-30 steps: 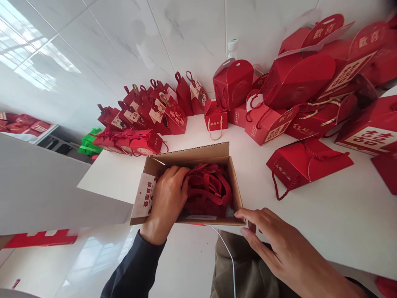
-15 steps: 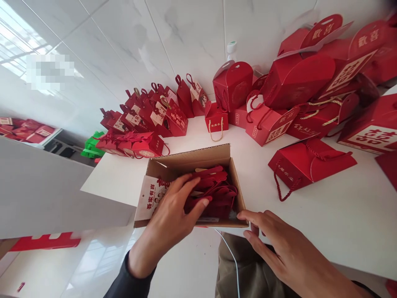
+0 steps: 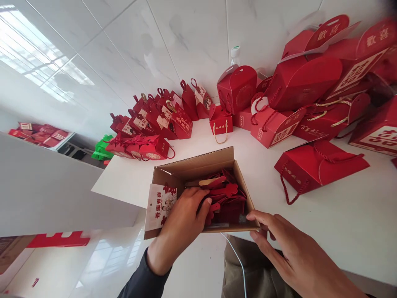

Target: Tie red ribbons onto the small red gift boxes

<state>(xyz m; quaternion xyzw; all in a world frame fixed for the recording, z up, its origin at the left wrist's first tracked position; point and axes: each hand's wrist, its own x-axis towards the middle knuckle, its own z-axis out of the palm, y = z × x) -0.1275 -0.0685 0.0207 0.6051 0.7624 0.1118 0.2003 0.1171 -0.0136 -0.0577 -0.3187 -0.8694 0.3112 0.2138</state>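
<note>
An open cardboard box (image 3: pixel 198 162) sits at the table's near edge. Inside it lies a loose heap of dark red strips (image 3: pixel 225 191), some with scalloped ends. My left hand (image 3: pixel 187 211) reaches into the box with its fingers curled closed over part of the heap; the fingertips are partly hidden among the strips. A white printed card (image 3: pixel 156 207) with red characters leans at the box's left end, beside that hand. My right hand (image 3: pixel 285 240) pinches the near right corner of the box between thumb and forefinger.
Red gift bags (image 3: pixel 155 120) with loop handles stand in rows against the tiled wall. Larger red gift boxes (image 3: pixel 307 82) are piled at the right. A red box with rope handles (image 3: pixel 322 165) lies on the white table (image 3: pixel 263 174). A thin white cable (image 3: pixel 240 260) hangs below.
My left hand's fingers have drawn closer together, and strips in the heap have shifted. The whole view has moved slightly. My right hand stays at the box corner.
</note>
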